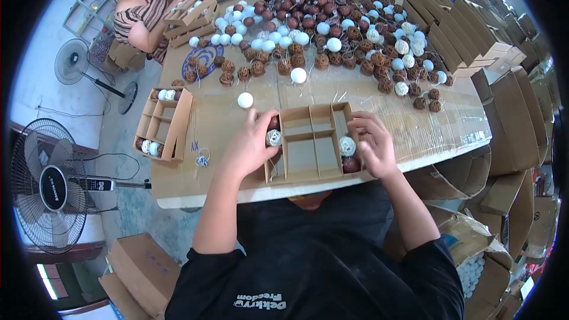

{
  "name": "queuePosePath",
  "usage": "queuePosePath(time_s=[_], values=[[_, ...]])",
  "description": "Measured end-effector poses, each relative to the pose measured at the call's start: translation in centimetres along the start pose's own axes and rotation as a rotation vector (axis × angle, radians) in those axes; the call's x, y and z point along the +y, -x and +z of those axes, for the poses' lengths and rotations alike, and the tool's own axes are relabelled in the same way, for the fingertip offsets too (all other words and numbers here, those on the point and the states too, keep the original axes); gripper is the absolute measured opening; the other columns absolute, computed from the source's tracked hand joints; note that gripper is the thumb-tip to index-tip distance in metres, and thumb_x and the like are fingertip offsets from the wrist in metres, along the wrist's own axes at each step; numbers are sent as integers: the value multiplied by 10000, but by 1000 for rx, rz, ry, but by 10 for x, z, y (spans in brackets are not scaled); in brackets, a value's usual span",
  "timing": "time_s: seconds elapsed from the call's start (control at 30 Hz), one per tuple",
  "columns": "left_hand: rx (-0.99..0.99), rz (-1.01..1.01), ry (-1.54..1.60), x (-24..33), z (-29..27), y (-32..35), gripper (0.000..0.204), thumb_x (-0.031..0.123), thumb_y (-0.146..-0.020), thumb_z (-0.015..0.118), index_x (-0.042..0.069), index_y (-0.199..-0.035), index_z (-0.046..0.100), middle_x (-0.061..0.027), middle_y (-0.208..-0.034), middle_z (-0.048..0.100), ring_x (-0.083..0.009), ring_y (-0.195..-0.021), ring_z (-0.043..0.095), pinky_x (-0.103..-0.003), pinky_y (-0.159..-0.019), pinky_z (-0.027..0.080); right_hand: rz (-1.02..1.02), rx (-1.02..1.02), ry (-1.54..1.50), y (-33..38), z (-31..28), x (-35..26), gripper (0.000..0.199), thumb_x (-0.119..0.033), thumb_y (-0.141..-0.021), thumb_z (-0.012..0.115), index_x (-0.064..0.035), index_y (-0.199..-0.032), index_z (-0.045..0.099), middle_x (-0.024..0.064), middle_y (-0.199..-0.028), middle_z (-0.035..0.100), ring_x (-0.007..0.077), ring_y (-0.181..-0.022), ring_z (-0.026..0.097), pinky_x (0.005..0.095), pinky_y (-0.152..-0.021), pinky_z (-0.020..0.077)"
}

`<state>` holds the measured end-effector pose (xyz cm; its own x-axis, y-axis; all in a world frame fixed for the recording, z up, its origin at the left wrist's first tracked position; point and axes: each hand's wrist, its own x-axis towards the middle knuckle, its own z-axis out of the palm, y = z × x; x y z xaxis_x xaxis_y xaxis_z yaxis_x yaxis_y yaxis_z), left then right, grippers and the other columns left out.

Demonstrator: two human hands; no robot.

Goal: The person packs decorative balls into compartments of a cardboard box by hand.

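Note:
A cardboard divider box (308,154) with several compartments lies on the cardboard-covered table in front of me. My left hand (252,145) rests at its left end, fingers on a pale woven ball (273,137) with a dark brown ball (274,122) just above it. My right hand (372,145) is at the right end, touching a white woven ball (347,146) and a dark brown ball (351,165) in the right compartments. The middle compartments hold nothing.
A large heap of brown and white woven balls (332,24) covers the far table; a loose white ball (245,100) lies nearer. Another partly filled divider box (163,124) sits left. Folded cartons (456,29) stack right. Another person (139,9) works far left. Fans stand on the floor.

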<state>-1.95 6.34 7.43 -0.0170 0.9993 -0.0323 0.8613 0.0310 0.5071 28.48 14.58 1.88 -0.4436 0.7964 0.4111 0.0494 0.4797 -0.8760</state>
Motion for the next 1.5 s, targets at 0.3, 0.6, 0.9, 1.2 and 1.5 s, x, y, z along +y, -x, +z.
queuePosePath(time_s=[0.3, 0.6, 0.9, 1.2, 1.5], values=[[-74, 68, -10, -3, -47, -63, 594, 311, -896, 771, 104, -1406, 546, -152, -1149, 671, -256, -921, 695, -414, -849, 568, 342, 335, -263, -3, -1, 39, 161, -130, -1047, 613, 12, -989, 663, 10, -822, 651, 77, -744, 608, 246, -706, 501], [31, 80, -449, -80, -90, -190, 482, 271, -871, 756, 64, -1288, 631, -219, -1283, 634, -401, -1175, 631, -472, -1015, 510, 331, 259, -19, -8, -1, 38, 209, -144, -1052, 598, -6, -905, 655, 4, -786, 651, 72, -711, 606, 244, -664, 493], [-94, 39, -449, -139, -120, -209, 497, 306, -780, 843, 21, -1155, 685, -217, -1110, 718, -364, -1064, 682, -447, -928, 538, 360, 253, 7, -6, -2, 38, 207, -116, -1043, 594, 10, -886, 643, 13, -784, 649, 83, -715, 614, 252, -681, 503], [-119, -165, -385, -155, -92, -186, 486, 281, -769, 820, -10, -1136, 693, -214, -1046, 747, -355, -981, 715, -431, -884, 556, 342, 295, -42, -8, 1, 45, 195, -151, -1006, 644, 3, -895, 691, 30, -711, 661, 77, -681, 617, 259, -651, 495], [40, -158, -403, -140, -68, -172, 425, 241, -855, 740, 16, -1210, 680, -218, -1141, 737, -378, -1077, 704, -456, -947, 549, 325, 300, 25, -8, 1, 42, 203, -168, -1000, 649, 3, -899, 690, 26, -725, 663, 71, -682, 593, 267, -648, 485]])
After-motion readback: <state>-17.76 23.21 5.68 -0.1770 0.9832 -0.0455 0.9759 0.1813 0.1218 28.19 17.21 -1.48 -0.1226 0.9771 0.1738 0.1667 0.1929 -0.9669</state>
